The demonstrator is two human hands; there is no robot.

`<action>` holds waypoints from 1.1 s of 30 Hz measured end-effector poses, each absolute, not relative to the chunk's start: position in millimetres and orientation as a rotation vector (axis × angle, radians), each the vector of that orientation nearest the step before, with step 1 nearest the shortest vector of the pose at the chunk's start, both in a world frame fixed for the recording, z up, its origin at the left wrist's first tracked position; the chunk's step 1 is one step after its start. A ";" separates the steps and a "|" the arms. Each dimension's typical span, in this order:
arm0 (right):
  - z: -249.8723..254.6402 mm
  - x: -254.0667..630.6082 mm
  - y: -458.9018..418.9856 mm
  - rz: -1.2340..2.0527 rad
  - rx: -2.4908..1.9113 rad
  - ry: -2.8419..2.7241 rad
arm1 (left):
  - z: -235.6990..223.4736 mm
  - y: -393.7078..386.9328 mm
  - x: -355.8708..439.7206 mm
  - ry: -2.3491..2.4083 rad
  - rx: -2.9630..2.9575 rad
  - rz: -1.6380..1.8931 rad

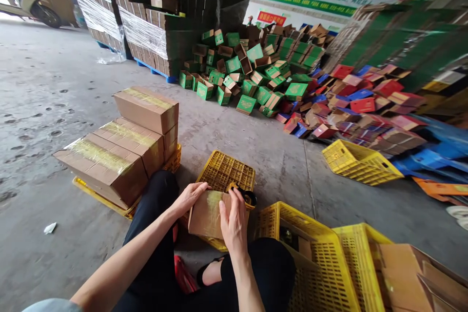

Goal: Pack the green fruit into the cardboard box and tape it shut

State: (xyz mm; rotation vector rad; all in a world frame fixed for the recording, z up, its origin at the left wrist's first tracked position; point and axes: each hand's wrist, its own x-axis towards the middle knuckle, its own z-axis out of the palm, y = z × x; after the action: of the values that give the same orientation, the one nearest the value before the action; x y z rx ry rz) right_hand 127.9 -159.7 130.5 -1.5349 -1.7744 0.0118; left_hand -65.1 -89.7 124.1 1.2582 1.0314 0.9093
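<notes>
A small brown cardboard box [205,215] with a strip of shiny clear tape on its top rests on an upturned yellow plastic crate [226,171] in front of my knees. My left hand [188,197] grips the box's left upper corner. My right hand [234,219] lies flat on the box's right side, pressing the tape. A black and yellow tape dispenser [245,194] sits just behind my right hand, at the box's far edge.
Three taped brown boxes [120,148] are stacked on a yellow crate to the left. Yellow crates [318,258] holding cardboard stand at my right. Another yellow crate [360,162] lies further off. Heaps of green boxes [248,75] and red boxes [361,105] cover the floor behind.
</notes>
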 end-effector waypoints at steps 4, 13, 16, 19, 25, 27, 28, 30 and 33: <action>122.0 124.4 -135.0 0.126 -1.545 -1.698 | 118.2 -86.8 -53.5 1.143 1.115 1.045; 120.2 120.2 -119.7 0.208 -1.765 -1.542 | 117.4 -67.0 -40.1 1.254 1.157 1.078; 117.2 118.1 -109.4 0.150 -1.801 -1.558 | 121.7 -54.1 -40.8 1.392 1.471 1.008; 114.6 117.0 -102.7 0.101 -1.841 -1.563 | 125.5 -44.1 -33.1 1.488 1.841 0.841; 115.4 118.2 -95.4 0.091 -1.972 -1.593 | 123.1 -32.2 -7.7 1.584 2.072 0.675; 115.7 117.9 -92.2 0.086 -2.009 -1.599 | 121.8 -27.6 -6.5 1.580 2.079 0.652; 115.4 117.6 -90.3 0.084 -2.021 -1.602 | 121.6 -25.1 -7.2 1.581 2.084 0.638; 114.1 117.3 -86.5 0.095 -2.038 -1.605 | 122.1 -20.2 -9.3 1.587 2.092 0.612; 111.4 119.1 -82.4 0.130 -2.009 -1.622 | 124.4 -14.5 -10.8 1.601 2.101 0.571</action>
State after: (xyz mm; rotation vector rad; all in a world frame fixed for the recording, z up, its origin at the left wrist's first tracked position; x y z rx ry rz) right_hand 119.1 -82.4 111.4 -2.0090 -1.6222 0.1301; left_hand -10.8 -14.5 124.4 2.1014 1.6007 0.5707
